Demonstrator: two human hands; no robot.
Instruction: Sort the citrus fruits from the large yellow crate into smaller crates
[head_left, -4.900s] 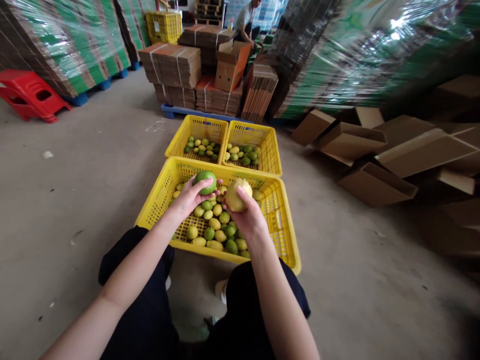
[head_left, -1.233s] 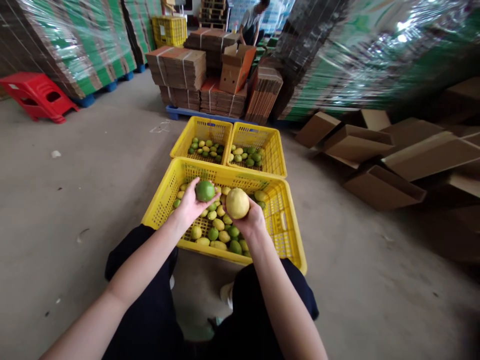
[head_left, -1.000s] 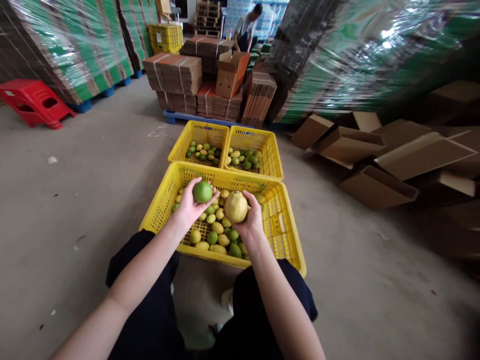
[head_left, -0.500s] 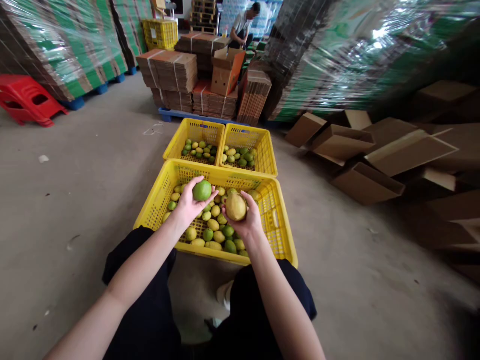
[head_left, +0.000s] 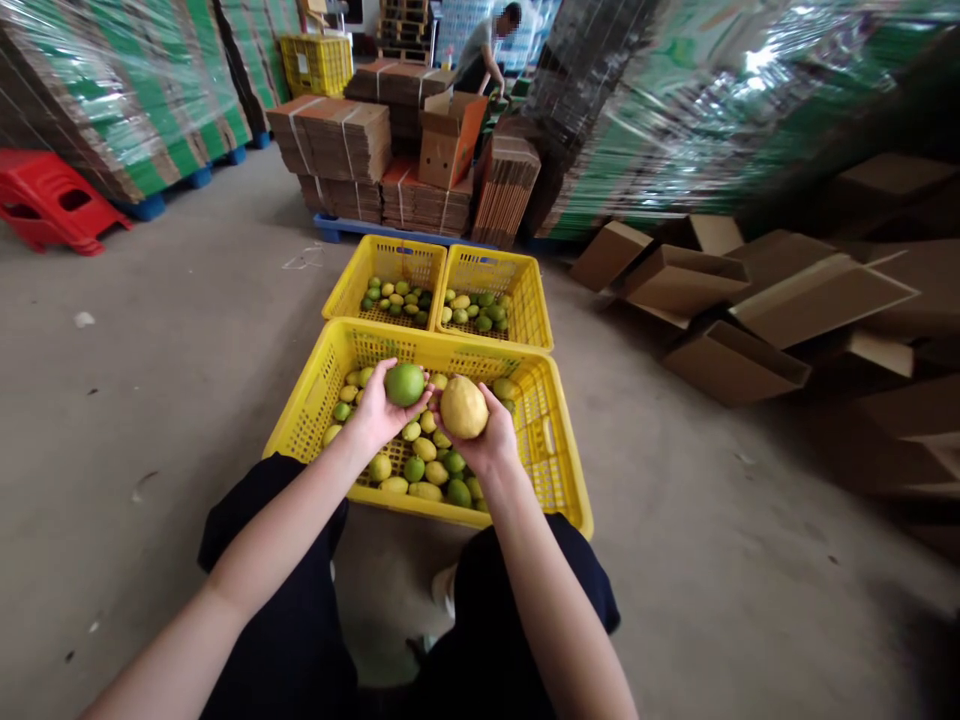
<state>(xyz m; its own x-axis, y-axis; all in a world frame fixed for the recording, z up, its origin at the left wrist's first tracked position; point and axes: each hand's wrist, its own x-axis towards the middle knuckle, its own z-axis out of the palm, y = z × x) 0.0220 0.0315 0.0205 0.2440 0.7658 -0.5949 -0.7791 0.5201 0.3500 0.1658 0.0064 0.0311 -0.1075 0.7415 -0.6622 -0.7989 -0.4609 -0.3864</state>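
My left hand (head_left: pixel 380 408) holds a round green lemon (head_left: pixel 405 384), its fingers cupped beneath and beside the fruit. A larger, bumpy yellow lemon (head_left: pixel 463 408) rests in my right hand (head_left: pixel 493 436), with fingers curled under it. The two fruits are held close together, a small gap between them. Both hands are above a large yellow plastic crate (head_left: pixel 568 470) in front of my knees. Inside lie several loose yellow lemons (head_left: pixel 424 449) and green lemons (head_left: pixel 458 492); my hands and forearms hide some of them.
Behind stand two smaller yellow crates (head_left: pixel 344 283) (head_left: pixel 531 290) with mixed fruit. Bundled flat cartons (head_left: pixel 345 140) lie on a blue pallet (head_left: pixel 330 228). Open cardboard boxes (head_left: pixel 686 280) are heaped at right, a red stool (head_left: pixel 60 200) at left. A person (head_left: pixel 480 55) bends over at the back.
My right hand has turned the yellow lemon and brought it slightly up and left, nearer the green one. My left hand barely moved. The person at the back has leaned forward, reaching down.
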